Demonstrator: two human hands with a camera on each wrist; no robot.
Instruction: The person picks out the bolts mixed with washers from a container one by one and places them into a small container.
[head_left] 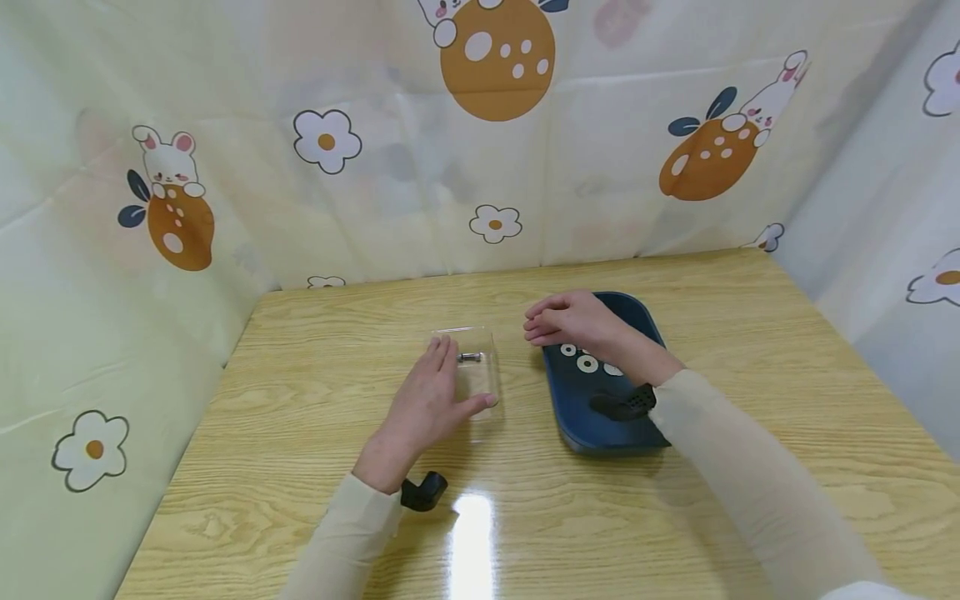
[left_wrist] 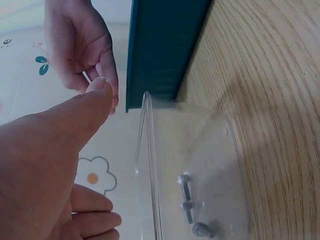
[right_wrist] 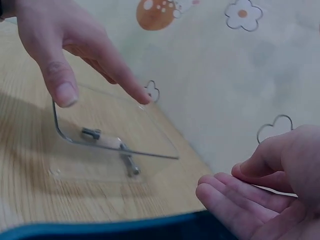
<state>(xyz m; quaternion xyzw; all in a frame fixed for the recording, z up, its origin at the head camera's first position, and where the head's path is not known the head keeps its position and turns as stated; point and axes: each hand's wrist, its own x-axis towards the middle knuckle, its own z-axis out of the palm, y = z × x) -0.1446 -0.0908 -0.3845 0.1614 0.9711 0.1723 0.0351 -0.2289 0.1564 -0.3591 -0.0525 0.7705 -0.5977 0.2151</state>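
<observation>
A clear plastic box (head_left: pixel 474 385) stands on the table with metal bolts inside. One bolt (left_wrist: pixel 186 195) lies lengthwise with what looks like a nut on its shank; a shorter bolt (left_wrist: pixel 202 230) lies near it. My left hand (head_left: pixel 431 392) is over the box's left side, thumb and fingers spread around its rim, gripping nothing. To the right, my right hand (head_left: pixel 573 321) hovers over the left edge of a dark blue bin (head_left: pixel 564 408). Its fingers are gently bent, the thumb close to the index finger (right_wrist: pixel 260 180), and nothing shows between them.
Several pale rings (head_left: pixel 588 363) lie inside the blue bin, partly hidden under my right hand and wrist. Both things stand on a wood-grain table (head_left: pixel 300 400). A printed curtain (head_left: pixel 375 208) closes off the back and sides.
</observation>
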